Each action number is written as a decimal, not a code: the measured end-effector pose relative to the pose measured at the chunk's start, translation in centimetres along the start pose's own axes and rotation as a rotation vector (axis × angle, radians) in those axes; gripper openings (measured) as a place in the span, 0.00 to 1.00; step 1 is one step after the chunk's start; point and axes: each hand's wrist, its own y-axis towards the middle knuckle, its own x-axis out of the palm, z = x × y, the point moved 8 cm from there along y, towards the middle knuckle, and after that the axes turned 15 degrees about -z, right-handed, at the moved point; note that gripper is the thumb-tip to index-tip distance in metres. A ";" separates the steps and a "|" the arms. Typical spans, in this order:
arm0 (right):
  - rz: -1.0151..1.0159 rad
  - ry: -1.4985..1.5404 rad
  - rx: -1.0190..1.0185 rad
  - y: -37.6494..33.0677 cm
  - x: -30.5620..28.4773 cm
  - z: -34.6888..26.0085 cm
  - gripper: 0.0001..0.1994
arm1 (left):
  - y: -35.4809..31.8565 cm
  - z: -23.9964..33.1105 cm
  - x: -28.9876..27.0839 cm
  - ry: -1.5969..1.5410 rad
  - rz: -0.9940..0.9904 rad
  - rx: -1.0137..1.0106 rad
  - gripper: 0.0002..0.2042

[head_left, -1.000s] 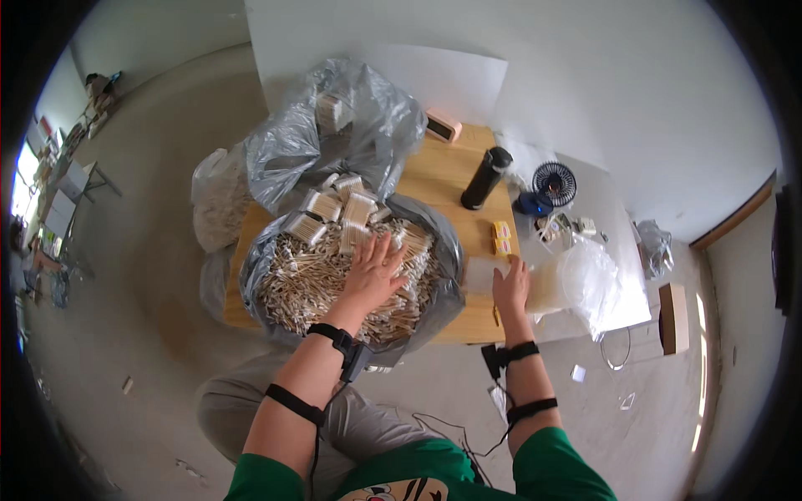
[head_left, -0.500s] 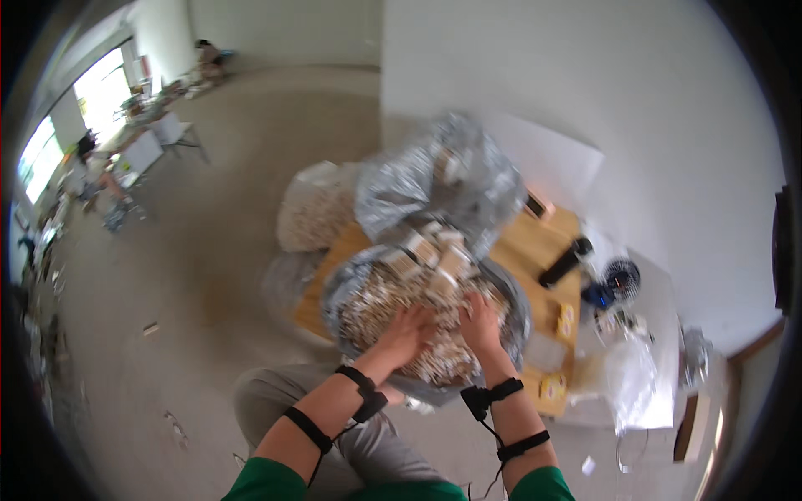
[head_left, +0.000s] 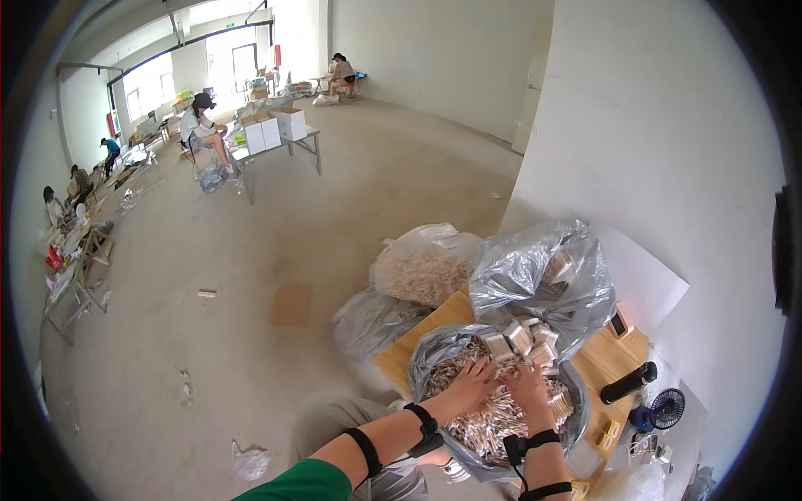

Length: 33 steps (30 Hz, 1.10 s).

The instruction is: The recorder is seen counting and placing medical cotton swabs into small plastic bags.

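Observation:
A grey plastic bag (head_left: 428, 346), its mouth wide, holds a heap of loose thin sticks (head_left: 493, 430) that look like cotton swabs. My left hand (head_left: 471, 387) lies on the heap with fingers spread. Beside it my right hand (head_left: 528, 389) rests on the same sticks, its fingers apart as well. Neither shows anything gripped, though the fingertips partly sink among the sticks. Just past my fingers, several small packs of sticks (head_left: 520, 337) are piled at the bag's far side.
Under the bag is a wooden table (head_left: 603, 355) with a black bottle (head_left: 628, 382), a small fan (head_left: 667, 408) and yellow packs (head_left: 608, 434). Behind stand a silvery bag (head_left: 522, 275) and a clear bag of sticks (head_left: 426, 267). People sit at far tables; a white wall (head_left: 635, 125) rises right.
The view has swung up and left, so the bag and hands sit lower and farther right and the far room shows. Both hands stay on the heap, now nearer its far side.

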 end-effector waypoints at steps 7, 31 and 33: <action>0.300 0.202 -0.171 -1.0 -0.9 4.4 0.13 | 0.9 -0.2 -0.9 -0.049 0.024 -0.078 0.27; 0.579 0.378 -0.160 -11.3 -4.1 -2.7 0.12 | 2.1 2.8 4.1 -1.886 -0.200 -0.194 0.11; 0.546 0.386 -0.146 -11.4 -3.3 -2.1 0.11 | 2.1 2.6 3.8 -1.759 -0.202 -0.184 0.10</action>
